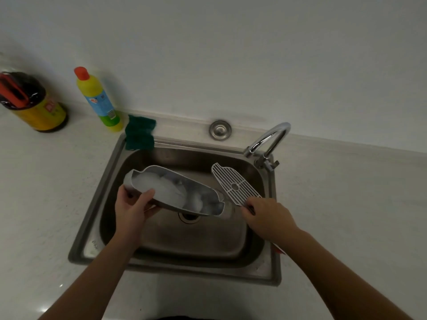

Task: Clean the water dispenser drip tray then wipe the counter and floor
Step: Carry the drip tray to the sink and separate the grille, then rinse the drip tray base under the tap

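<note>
My left hand [132, 205] grips the left end of the grey drip tray basin [175, 190], holding it tilted over the steel sink [111, 172]. Water glints inside the basin. My right hand [268, 215] pinches the near end of the slotted tray grille [233, 184], which angles up toward the tap. Both parts hang above the sink's drain [188, 217], partly hidden by the basin.
A chrome tap [268, 142] stands at the sink's back right. A green scouring sponge [139, 132] lies on the back left rim. A yellow detergent bottle [99, 100] and a yellow canister [32, 102] with a black bag stand on the pale counter [46, 181] at left.
</note>
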`<state>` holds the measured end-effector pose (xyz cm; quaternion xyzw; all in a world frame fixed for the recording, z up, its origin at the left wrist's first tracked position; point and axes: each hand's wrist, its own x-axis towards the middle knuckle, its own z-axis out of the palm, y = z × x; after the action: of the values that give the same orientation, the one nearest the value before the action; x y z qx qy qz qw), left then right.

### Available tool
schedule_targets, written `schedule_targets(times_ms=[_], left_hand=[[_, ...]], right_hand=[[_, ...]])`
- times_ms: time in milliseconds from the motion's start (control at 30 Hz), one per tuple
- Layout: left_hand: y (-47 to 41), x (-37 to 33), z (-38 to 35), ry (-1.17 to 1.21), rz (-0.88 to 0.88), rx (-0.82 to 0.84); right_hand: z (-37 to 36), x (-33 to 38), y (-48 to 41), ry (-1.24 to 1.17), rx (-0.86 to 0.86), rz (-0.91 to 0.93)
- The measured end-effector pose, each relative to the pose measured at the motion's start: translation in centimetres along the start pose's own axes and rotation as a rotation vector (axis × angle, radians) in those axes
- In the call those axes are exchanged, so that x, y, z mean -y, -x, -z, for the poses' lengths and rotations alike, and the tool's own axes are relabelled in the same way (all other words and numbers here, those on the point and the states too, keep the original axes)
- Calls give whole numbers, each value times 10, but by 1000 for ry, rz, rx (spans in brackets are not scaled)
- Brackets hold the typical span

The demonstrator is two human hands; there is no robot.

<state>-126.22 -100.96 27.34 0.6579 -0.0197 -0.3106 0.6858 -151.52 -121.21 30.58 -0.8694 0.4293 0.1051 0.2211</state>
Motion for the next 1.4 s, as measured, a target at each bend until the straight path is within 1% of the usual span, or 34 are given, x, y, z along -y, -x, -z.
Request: schedule_targets(times_ms=[133, 333, 433, 600, 733, 833, 933, 1033, 1133, 1233, 1300, 1400], left_hand=[[7, -2, -4, -100, -107, 17], [15, -7, -10, -139, -200, 39], [21, -14, -14, -153, -241, 55], [34, -35, -27, -151, -375, 137], [41, -43, -39, -223, -508, 257], [44, -42, -45, -345, -585, 349], [52, -47, -51, -553, -712, 434], [56, -53, -53, -683, -816, 472], [56, -55, -52, -785, -983, 484], [57, -54, -53, -938, -1163, 521], [58, -51, -54, -986, -1161, 535], [61, -48, -56, -862, -994, 470]], right_hand=[[-15, -10, -2, -55, -50, -14], [-24, -31, 0, -117, -95, -26], [-28, -41, 2, -111, -118, -33], [-32, -61, 8, -79, -149, -73], [-37, -82, 10, -108, -145, -139], [-42, -100, 10, -136, -169, -189], [-47, -114, 8, -147, -201, -246], [-55, -124, 6, -200, -230, -298], [-63, -134, 8, -253, -276, -359], [-68, -141, 13, -253, -320, -408], [-70, -142, 14, -238, -323, -416], [-72, -141, 12, -201, -324, -423]])
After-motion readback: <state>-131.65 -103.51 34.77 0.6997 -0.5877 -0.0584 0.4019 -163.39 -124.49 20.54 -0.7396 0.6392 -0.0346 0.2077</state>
